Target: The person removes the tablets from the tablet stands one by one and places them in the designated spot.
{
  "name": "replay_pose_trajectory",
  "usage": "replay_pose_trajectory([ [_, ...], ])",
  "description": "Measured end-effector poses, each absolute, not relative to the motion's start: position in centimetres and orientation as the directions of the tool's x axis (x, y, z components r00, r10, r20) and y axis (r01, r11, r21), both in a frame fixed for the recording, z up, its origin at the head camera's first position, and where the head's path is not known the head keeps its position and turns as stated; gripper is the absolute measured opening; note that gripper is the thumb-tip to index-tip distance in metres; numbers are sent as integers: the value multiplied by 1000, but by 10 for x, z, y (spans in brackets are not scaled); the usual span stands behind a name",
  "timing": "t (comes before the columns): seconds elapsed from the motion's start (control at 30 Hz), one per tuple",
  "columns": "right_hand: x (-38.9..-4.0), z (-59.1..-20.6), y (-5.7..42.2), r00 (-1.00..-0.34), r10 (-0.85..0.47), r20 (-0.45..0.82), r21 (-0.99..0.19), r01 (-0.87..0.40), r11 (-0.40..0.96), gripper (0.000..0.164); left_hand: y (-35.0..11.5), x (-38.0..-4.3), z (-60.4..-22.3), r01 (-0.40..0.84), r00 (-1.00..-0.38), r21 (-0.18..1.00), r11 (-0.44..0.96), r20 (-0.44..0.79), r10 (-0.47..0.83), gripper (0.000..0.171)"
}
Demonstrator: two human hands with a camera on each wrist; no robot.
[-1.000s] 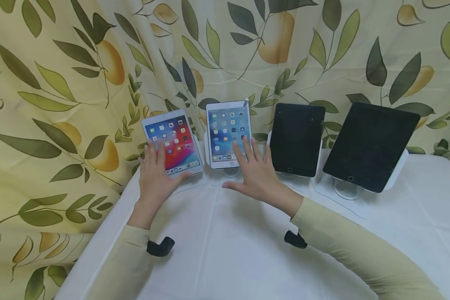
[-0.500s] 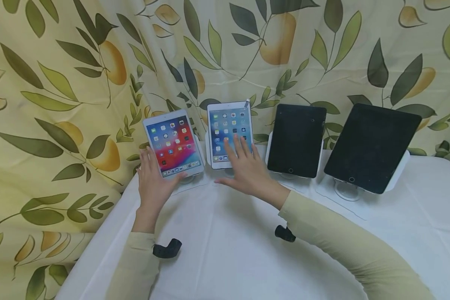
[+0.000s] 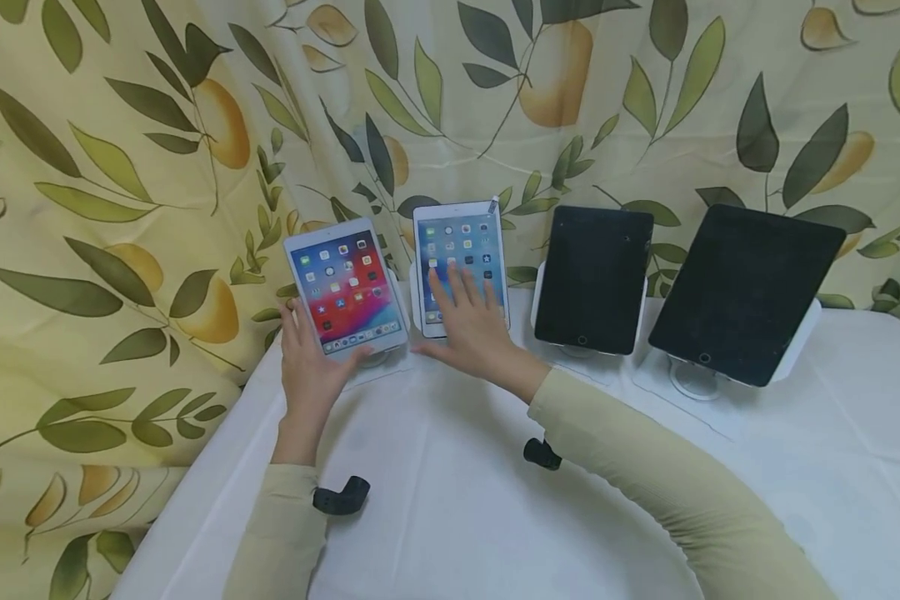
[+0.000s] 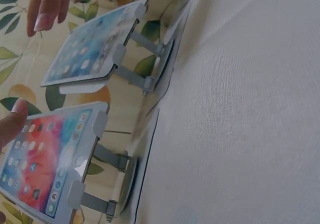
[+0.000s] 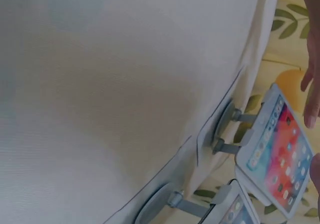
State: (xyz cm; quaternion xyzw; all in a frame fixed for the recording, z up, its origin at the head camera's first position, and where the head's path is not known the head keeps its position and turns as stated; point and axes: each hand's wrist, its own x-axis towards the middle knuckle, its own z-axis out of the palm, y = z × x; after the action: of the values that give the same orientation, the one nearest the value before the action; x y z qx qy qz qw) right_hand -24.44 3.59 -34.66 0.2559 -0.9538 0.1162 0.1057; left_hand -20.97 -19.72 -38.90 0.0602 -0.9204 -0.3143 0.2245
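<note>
A white tablet (image 3: 348, 287) with a red and blue home screen leans on a stand at the far left of the row. My left hand (image 3: 307, 354) is at its lower left corner, fingers extended along the side edge, thumb (image 4: 14, 120) spread out in front of the screen. Right of it stands a second white tablet (image 3: 457, 229) with a blue home screen full of icons. Over its lower half hovers my right hand (image 3: 472, 329), fingers spread and nothing held, covering part of the screen. In the right wrist view the left hand (image 5: 314, 74) shows beside the first tablet (image 5: 280, 154).
Two black tablets with dark screens, a smaller one (image 3: 594, 279) and a larger one (image 3: 746, 292), stand to the right on similar stands. All rest on a white-clothed table (image 3: 435, 500). A leaf-patterned curtain (image 3: 450, 100) hangs close behind.
My right hand has drifted left across the second tablet. My left hand has drawn back from the first tablet's screen to its lower left edge. The tablets have stayed put.
</note>
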Motion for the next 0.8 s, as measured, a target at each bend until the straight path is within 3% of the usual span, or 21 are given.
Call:
replay_pose_trajectory([
  [0.23, -254, -345, 15, -838, -472, 275, -200, -530, 824, 101, -204, -214, -393, 38, -876, 639, 769, 392, -282, 114],
  [0.5, -262, -354, -1, -851, -407, 331, -440, -521, 732, 95, -207, -216, -402, 109, -827, 675, 730, 469, -310, 95],
  [0.7, -267, -359, -12, -930, -310, 199, -720, -353, 597, 85, -207, -217, -404, 119, -835, 749, 652, 431, -343, 85],
  [0.8, -270, -363, -17, -954, -271, 126, -792, -261, 552, 80, -207, -216, -404, 109, -849, 786, 608, 392, -355, 83],
])
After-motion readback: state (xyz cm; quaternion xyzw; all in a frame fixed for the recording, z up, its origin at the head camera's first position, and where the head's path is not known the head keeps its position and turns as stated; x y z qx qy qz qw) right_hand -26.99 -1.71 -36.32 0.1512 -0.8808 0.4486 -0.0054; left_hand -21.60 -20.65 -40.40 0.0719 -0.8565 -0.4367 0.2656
